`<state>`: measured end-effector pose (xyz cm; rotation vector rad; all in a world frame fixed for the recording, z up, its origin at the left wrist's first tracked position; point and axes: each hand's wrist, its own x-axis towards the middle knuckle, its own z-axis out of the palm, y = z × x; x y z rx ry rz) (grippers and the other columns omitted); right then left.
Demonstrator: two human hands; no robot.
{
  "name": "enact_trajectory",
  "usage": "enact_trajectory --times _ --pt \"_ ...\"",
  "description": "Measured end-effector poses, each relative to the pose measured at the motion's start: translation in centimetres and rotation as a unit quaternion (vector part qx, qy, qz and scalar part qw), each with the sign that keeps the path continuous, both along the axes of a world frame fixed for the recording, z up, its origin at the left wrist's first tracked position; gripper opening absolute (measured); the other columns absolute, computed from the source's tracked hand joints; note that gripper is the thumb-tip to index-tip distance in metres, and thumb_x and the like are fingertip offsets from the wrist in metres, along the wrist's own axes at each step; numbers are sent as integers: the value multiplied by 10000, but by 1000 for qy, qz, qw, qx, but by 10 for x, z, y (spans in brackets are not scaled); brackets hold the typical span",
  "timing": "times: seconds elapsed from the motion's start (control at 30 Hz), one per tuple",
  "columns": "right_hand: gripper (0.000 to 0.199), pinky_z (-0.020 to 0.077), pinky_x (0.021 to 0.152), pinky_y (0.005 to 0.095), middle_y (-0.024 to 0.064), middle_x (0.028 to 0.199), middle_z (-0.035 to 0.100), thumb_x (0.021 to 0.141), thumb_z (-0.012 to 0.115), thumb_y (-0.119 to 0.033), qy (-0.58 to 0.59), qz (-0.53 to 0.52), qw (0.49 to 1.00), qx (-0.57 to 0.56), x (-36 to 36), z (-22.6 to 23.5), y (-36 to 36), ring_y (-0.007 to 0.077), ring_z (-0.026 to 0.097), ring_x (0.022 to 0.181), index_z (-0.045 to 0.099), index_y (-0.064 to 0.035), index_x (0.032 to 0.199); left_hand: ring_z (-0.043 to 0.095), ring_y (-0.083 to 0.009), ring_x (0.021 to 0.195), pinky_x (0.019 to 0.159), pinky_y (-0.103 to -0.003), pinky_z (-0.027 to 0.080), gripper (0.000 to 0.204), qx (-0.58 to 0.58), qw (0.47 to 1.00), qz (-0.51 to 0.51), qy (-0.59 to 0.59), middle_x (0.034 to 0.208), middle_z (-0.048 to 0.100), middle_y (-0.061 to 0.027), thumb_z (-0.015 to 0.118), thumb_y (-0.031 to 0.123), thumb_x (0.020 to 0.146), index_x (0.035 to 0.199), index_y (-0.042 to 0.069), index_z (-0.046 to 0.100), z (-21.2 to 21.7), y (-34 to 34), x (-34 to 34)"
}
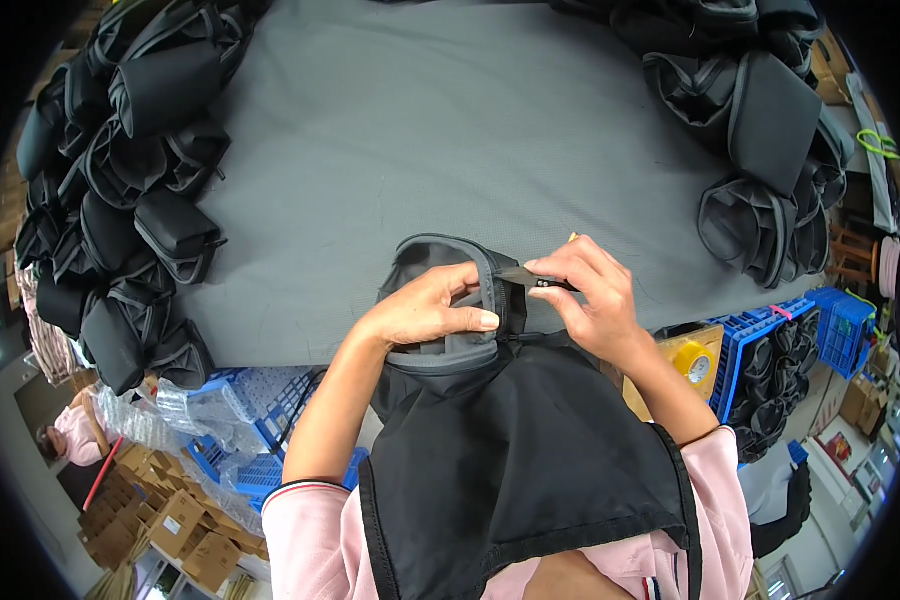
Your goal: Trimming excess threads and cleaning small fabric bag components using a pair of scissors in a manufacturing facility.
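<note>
A black fabric pouch (pixel 410 262) with grey-bound edges lies unzipped at the near edge of the table, right in front of me. My left hand (pixel 435 308) grips its rim, fingers inside the pouch and thumb pressed on the grey edge binding. Pinched in my right hand (pixel 592 295) is a small pair of thread snips (pixel 542 282). Their metal blades point left and reach the pouch's edge. Whether a thread lies between the blades is too small to tell.
Piles of similar black pouches (pixel 175 90) line the table's left side, and more pouches (pixel 770 120) heap at the right. Blue crates (pixel 735 335) and a yellow tape roll (pixel 692 362) stand below right. Cardboard boxes (pixel 180 520), bubble wrap (pixel 210 410) and another person (pixel 75 430) are at lower left.
</note>
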<state>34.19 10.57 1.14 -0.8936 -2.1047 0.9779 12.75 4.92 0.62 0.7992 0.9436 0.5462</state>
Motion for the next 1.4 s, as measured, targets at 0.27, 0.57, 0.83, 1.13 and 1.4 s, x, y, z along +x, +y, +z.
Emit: enact_trajectory --times 0.27,0.57,0.83,1.13,1.4 --pt "282 416 533 311 51 717 571 607 724 -22 -53 57 995 64 1 9 7 213 517 604 637 -45 874 529 -121 948 840 -280 426 384 -7 1000 0 -3 1000 599 -57 709 147 766 1072 -17 545 -5 -2 2" --pt "272 402 491 274 64 709 543 627 712 1 -1 68 998 -14 -1 5 6 177 514 579 636 -24 888 521 -89 841 742 -250 433 331 8 1000 -4 17 902 596 -31 714 164 764 995 -11 554 -4 -3 3" --pt "267 431 544 311 43 731 547 627 717 -46 -9 28 999 41 3 -1 0 213 536 587 639 -60 882 527 -99 880 779 -260 433 345 6 1000 -4 16 937 599 -42 708 162 768 1022 -11 551 -4 -3 5" --pt "232 433 534 313 51 731 553 633 714 -35 -28 12 999 10 5 7 -5 227 542 584 643 -58 852 530 -129 977 854 -289 427 406 8 1000 9 13 1041 592 -65 692 153 785 1113 -19 526 0 1 9" --pt "191 420 529 265 56 734 552 694 671 0 19 -64 986 -152 3 6 -16 154 531 607 647 -34 880 507 -134 1036 903 -287 406 411 18 994 101 24 1127 555 -69 619 206 862 1179 -19 484 -1 -2 11"
